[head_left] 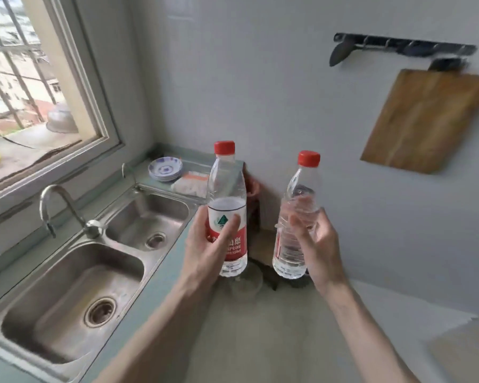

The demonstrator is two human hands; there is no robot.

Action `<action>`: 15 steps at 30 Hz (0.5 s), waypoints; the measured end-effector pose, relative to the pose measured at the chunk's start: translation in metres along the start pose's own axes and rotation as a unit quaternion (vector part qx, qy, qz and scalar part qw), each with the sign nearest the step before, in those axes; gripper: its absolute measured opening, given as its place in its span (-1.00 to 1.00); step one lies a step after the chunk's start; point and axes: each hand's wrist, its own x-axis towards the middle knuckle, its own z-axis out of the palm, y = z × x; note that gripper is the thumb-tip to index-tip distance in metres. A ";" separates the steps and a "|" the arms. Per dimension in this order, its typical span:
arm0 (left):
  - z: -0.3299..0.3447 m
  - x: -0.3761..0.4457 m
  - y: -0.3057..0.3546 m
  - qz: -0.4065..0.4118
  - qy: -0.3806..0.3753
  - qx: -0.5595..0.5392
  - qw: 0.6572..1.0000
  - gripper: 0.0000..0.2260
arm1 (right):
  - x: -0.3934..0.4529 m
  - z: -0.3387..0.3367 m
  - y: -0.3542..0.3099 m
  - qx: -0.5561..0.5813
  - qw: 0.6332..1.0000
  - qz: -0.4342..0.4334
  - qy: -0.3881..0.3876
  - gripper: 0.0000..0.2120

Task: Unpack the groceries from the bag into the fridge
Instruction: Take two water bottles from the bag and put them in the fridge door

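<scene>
We are holding two red-capped water bottles in the air above the worktop [274,327], right of the double sink [75,277]: left hand [205,252] wrapping the labelled bottle [227,211], right hand [315,244] wrapping the other bottle [296,217]. Neither bag nor fridge is showing; both bottles probably remain to shelve.

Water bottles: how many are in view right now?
2. One water bottle is upright in the left hand; the other bottle is tilted in the right hand. No bag or fridge in view, so more may be elsewhere.

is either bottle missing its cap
No, the left hand's bottle and the right hand's bottle each carry a red cap, both held upright above the counter.
</scene>
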 end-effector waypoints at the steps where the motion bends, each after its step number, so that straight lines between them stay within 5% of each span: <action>1: 0.019 0.004 0.001 0.000 -0.013 -0.005 1.000 -0.62 | 0.005 -0.016 0.000 -0.005 1.000 -0.003 0.012 -0.50; 15: 0.245 0.036 0.005 -0.021 -0.194 -0.015 0.981 -0.61 | 0.030 -0.219 0.001 -0.035 0.982 -0.004 0.186 -0.61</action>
